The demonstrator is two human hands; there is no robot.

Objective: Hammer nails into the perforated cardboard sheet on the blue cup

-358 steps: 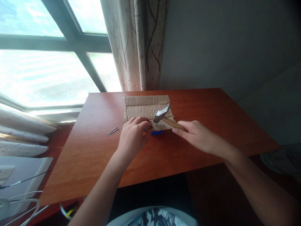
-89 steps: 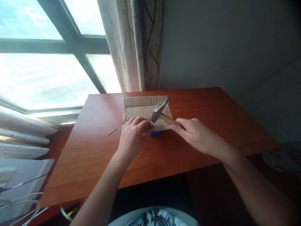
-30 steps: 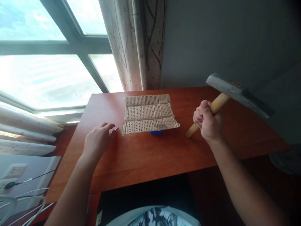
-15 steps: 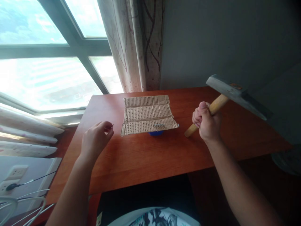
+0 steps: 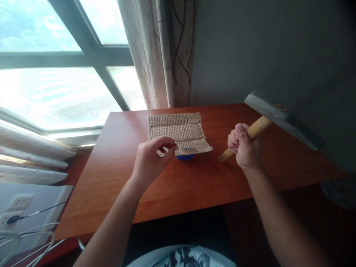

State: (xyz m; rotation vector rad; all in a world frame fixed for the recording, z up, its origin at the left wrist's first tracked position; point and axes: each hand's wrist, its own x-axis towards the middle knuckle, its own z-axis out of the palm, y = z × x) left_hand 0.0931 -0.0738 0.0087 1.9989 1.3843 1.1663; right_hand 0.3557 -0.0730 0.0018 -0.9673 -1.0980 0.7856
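A piece of cardboard (image 5: 178, 129) punched with rows of holes lies on the wooden table (image 5: 194, 178), its near edge resting on a small blue object (image 5: 185, 157). A short row of nails (image 5: 188, 148) stands in that near edge. My left hand (image 5: 152, 159) hovers over the cardboard's near left corner, thumb and forefinger pinched on a nail (image 5: 174, 142). My right hand (image 5: 246, 146) is fisted round the wooden handle of a hammer (image 5: 280, 115), holding it raised to the right of the cardboard, its steel head up near the wall.
A window and a patterned curtain (image 5: 164, 52) stand behind the table's far edge. Left of the table are white rolled items (image 5: 30, 163), a white surface with a power socket (image 5: 19, 202) and cables (image 5: 25, 237). A grey wall runs along the right.
My left hand picked the last loose nail off the table at the left and carried it right, over the cardboard. The right hand keeps the hammer raised, nearly still.
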